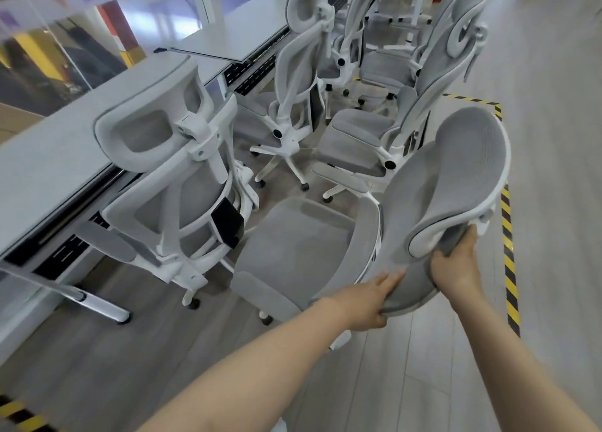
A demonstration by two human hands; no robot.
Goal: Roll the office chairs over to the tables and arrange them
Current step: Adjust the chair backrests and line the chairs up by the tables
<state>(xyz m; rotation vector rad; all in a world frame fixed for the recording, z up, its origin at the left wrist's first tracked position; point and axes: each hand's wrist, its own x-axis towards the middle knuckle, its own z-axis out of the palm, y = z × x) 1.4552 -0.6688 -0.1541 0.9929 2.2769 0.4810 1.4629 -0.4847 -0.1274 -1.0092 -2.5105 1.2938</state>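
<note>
A grey mesh office chair (303, 242) with a white frame stands right in front of me, its seat facing left towards the tables. My left hand (368, 301) grips the lower edge of its backrest. My right hand (456, 262) holds the edge of its headrest (462, 171). A second grey chair (176, 197) is pushed against the long white table (55, 158) on the left, its back towards me. Further chairs (355, 138) stand in a cluster beyond.
More white tables (241, 31) run along a glass wall on the left. Yellow and black floor tape (508, 252) marks the right side of the chair area and the near left corner. Open wood floor lies to the right and in front of me.
</note>
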